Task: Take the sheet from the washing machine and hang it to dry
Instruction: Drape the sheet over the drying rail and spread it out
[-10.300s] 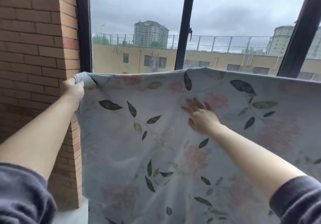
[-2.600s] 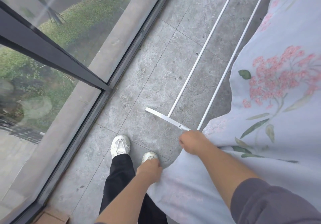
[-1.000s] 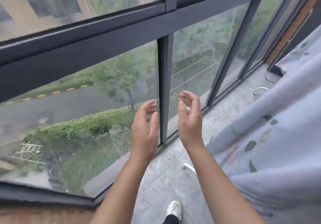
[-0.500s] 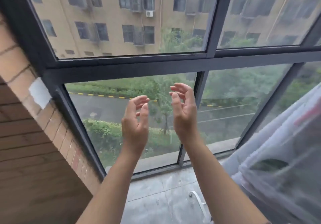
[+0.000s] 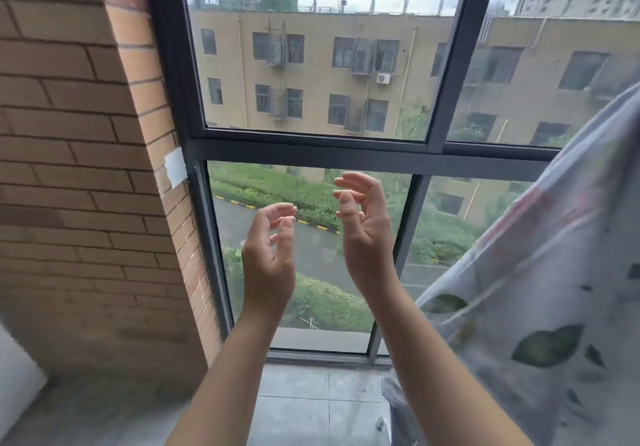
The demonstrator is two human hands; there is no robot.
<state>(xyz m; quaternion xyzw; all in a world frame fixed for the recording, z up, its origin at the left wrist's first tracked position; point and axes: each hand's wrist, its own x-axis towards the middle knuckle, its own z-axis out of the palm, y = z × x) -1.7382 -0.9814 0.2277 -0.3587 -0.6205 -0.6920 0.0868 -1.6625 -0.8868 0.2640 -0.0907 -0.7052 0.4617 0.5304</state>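
Note:
The pale sheet printed with green leaves and pink flowers hangs draped at the right edge of the head view, falling toward the floor. Whatever holds it up is hidden. My left hand and my right hand are raised side by side in front of the window, palms facing each other, fingers loosely curled and holding nothing. Both hands are clear of the sheet, which hangs to the right of my right forearm.
A dark-framed window fills the middle, with a yellow building and green hedges outside. A brick wall stands at the left with a white patch near the frame. Grey floor tiles lie below.
Earlier both hands gripped and smoothed the sheet; they have let go and are lifted in front of me. My view has risen from the floor to the window and turned left.

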